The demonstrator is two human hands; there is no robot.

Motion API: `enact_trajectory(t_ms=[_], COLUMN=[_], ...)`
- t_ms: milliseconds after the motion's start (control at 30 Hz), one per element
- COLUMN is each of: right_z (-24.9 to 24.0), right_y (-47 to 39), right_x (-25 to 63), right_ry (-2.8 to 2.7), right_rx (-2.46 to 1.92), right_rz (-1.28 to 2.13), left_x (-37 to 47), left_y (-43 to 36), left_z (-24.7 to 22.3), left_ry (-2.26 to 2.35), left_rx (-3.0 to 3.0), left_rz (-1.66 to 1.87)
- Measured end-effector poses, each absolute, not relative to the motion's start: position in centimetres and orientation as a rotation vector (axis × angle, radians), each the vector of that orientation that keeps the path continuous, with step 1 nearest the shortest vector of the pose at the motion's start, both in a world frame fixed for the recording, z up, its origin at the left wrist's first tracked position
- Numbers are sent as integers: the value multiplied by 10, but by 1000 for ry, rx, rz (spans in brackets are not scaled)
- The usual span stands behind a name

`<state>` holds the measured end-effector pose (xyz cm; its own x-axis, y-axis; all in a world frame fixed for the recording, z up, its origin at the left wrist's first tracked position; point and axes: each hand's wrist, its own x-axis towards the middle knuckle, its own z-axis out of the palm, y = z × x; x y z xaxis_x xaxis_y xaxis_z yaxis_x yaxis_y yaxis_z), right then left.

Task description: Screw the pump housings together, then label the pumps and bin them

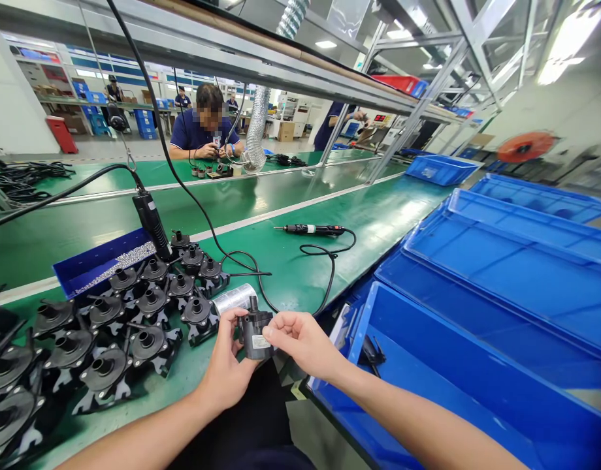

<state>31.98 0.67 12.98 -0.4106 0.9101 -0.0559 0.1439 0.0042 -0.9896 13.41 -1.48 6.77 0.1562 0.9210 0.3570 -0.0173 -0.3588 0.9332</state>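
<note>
A black pump-like part (257, 334) with a white label is held upright near the table's front edge. My left hand (228, 365) grips it from the left, thumb below and fingers at its side. From the right, my right hand (298, 339) has its thumb and forefinger pinched at the label's edge; anything between those fingertips is too small to tell. Just behind the part lies a silvery cylinder (235, 298). Several black round-topped assemblies (150, 301) stand in rows on the green table (251, 251) to the left.
A blue tray (68, 277) of small metal pieces and a hanging black screwdriver (152, 222) are left. Another screwdriver (313, 230) lies ahead, its cable looping nearby. Blue bins (428, 339) fill the right, one holding a black part. A person (205, 127) works across the table.
</note>
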Motion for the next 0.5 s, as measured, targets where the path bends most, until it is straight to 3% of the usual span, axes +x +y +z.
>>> enact_trajectory(t_ms=[500], right_z=[122], right_y=[-4], right_x=[319], right_ry=[-1744], right_rx=[-1237], right_rz=[1191], left_x=[133], left_y=[-16], left_z=[66], left_ry=[905], left_rx=[1559], left_rz=[1349])
